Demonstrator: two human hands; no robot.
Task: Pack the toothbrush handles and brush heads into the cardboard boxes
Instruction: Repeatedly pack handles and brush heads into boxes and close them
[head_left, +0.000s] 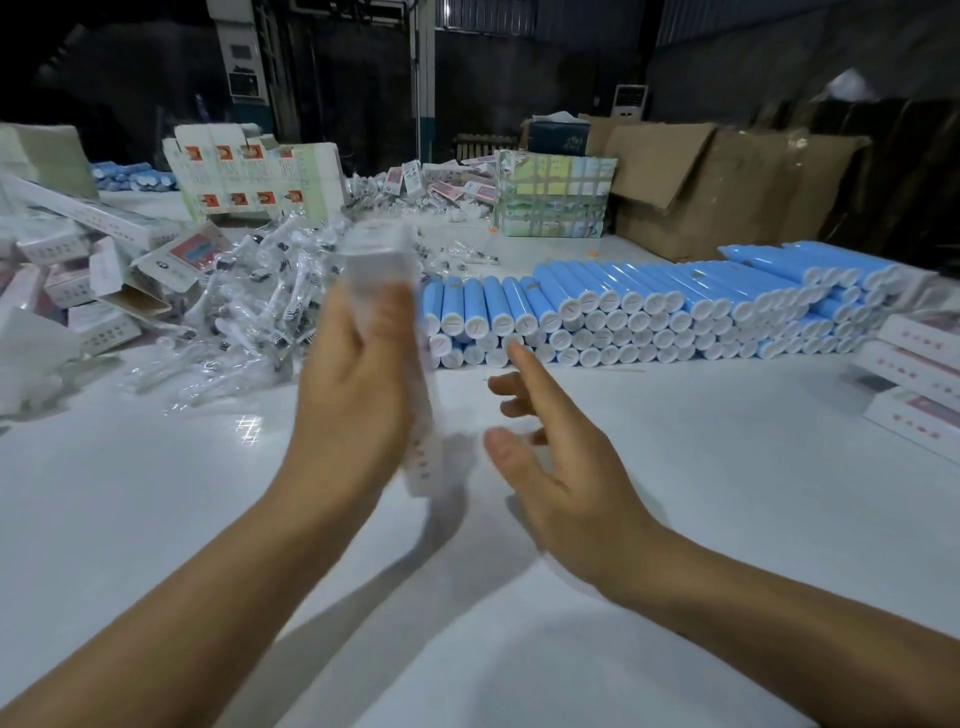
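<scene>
Two hands are up over the white table (156, 519). My left hand (353, 384) grips a blurred white cardboard box (387, 291), held upright, fingers curled round its side. My right hand (550, 467) hovers just beside it at three o'clock, fingers spread and holding nothing. Blue toothbrush handles (649, 312) lie stacked in rows at one o'clock, well apart from the hands. Bagged brush heads (270, 291) are heaped at eleven o'clock, beside loose boxes (104, 275) at ten.
</scene>
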